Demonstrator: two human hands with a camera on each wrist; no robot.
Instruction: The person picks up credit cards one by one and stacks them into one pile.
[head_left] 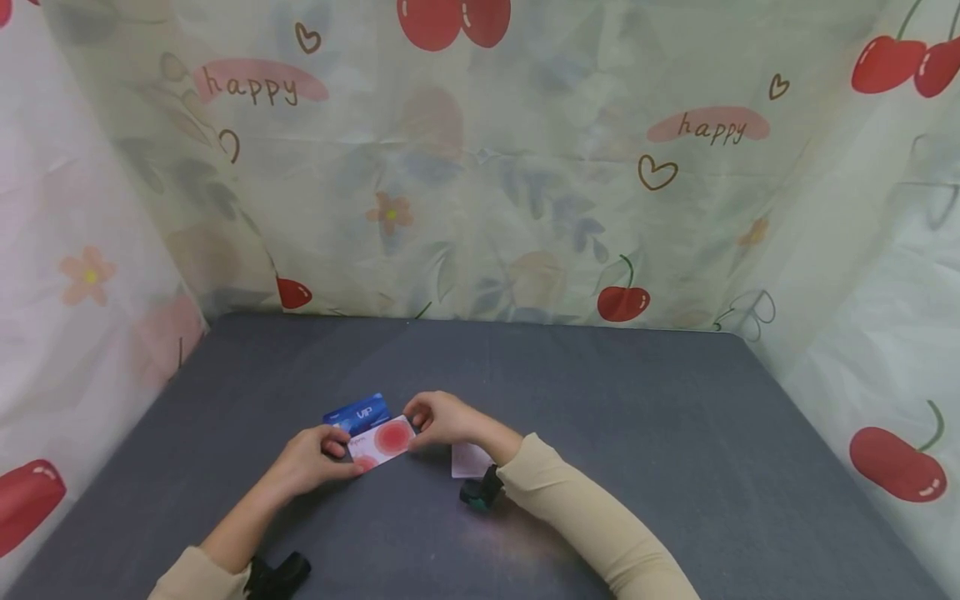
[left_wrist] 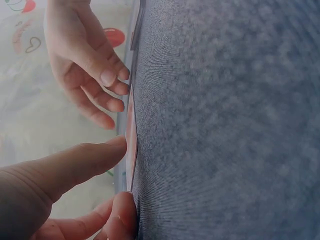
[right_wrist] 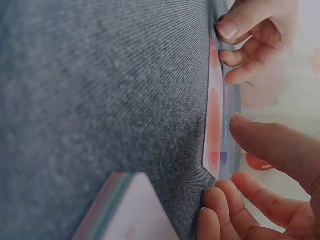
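Observation:
A white card with red circles (head_left: 382,442) lies on the dark table. My left hand (head_left: 311,458) has its thumb and a finger at the left end of this card, bracketing its edges. At the card's right end is my right hand (head_left: 442,418). In the right wrist view, the right thumb and fingers (right_wrist: 220,200) are spread apart around the corner of the card (right_wrist: 214,120), with nothing held between them. Just behind lies a blue card marked VIP (head_left: 363,412), overlapped by the white one in the head view.
A stack of pale pink cards (head_left: 467,461) sits under the right forearm, its layered edges showing in the right wrist view. The grey table (head_left: 600,400) meets printed curtains (head_left: 487,233) at the back and both sides. Black wrist cameras (head_left: 279,575) hang low over the tabletop.

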